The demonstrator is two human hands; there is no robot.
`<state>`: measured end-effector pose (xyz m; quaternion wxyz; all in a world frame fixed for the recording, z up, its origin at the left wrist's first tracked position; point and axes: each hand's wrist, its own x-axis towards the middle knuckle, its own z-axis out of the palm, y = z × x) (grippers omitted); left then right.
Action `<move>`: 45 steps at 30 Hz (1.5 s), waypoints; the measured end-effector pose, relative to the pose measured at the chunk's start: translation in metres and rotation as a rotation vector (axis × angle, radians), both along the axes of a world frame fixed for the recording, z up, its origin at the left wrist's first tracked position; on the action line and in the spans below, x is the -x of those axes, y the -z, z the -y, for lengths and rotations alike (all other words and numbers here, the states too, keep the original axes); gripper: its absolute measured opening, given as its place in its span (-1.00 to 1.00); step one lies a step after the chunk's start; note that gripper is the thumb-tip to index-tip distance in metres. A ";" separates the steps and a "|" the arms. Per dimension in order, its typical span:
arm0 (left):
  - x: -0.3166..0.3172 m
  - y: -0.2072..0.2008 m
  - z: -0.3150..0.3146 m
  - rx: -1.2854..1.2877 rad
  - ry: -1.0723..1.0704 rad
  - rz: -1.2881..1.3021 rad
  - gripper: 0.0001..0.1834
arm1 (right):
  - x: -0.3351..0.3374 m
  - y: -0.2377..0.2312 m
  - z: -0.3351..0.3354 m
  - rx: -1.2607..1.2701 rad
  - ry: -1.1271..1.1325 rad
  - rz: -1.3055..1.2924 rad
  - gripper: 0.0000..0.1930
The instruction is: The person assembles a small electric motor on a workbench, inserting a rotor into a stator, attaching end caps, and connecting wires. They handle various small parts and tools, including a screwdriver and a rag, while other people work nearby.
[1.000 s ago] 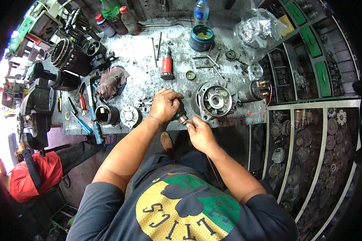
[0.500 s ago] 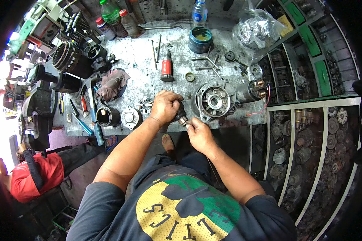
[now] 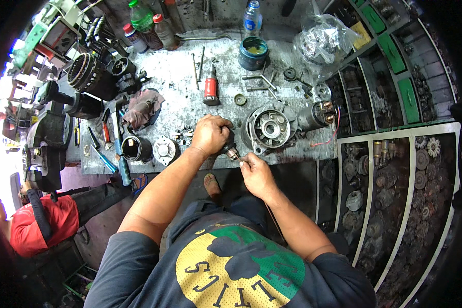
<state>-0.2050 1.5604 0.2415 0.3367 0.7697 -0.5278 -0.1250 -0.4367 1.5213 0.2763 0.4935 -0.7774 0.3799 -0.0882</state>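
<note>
My left hand (image 3: 212, 136) is wrapped round a dark motor armature (image 3: 232, 152) with a copper-coloured band near its end, held just over the front edge of the bench. Pinched at the armature's thin end are the thumb and fingers of my right hand (image 3: 256, 174); its grip hides the tip. Right of my left hand lies an open round metal housing (image 3: 270, 129) with a bearing seat in its middle. A small round end cover (image 3: 166, 150) and several small metal parts (image 3: 184, 135) lie to the left of my left wrist.
A red air tool (image 3: 211, 91), a tub of grease (image 3: 253, 53) and hex keys (image 3: 260, 82) lie farther back on the bench (image 3: 164, 66). Hammers (image 3: 122, 154) and a vise (image 3: 49, 143) are at left. Parts shelves (image 3: 395, 179) flank the right. A person in red (image 3: 43, 226) is low at left.
The whole view has shifted slightly. Both hands keep hold of the armature, and my right fingers sit a little farther off its copper-coloured band.
</note>
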 end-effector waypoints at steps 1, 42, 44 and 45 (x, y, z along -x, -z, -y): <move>0.000 -0.001 0.001 -0.006 -0.006 0.002 -0.76 | 0.000 0.000 0.001 -0.001 -0.003 0.005 -0.83; 0.001 -0.001 0.001 -0.017 -0.019 -0.018 -0.79 | -0.012 -0.005 0.003 0.008 -0.031 -0.074 -0.81; 0.000 0.000 0.002 0.010 -0.013 -0.014 -0.78 | -0.011 -0.006 0.001 0.008 -0.018 -0.103 -0.82; 0.001 0.000 0.001 -0.016 -0.021 -0.017 -0.78 | -0.010 -0.006 0.001 -0.015 -0.021 -0.118 -0.84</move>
